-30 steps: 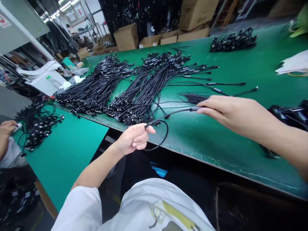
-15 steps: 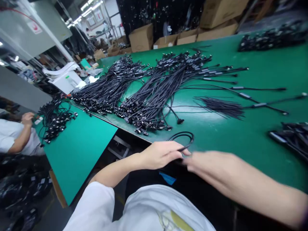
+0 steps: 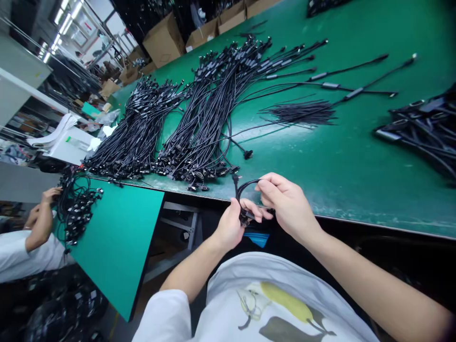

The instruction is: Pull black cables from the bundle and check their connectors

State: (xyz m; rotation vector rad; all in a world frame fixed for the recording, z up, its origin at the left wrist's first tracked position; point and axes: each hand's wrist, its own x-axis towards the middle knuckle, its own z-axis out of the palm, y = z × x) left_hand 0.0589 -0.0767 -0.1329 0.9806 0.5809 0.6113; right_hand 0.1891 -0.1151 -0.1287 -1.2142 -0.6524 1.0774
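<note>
Looped black cable (image 3: 237,191) held in my 2 hands.
My left hand (image 3: 233,222) closes around the cable's gathered lengths, thumb against them; my right hand (image 3: 289,203) pinches the loop between thumb and fingers. It sits by the near edge of the green table (image 3: 342,175), with 2 large cable piles (image 3: 210,114) lying beyond.
</note>
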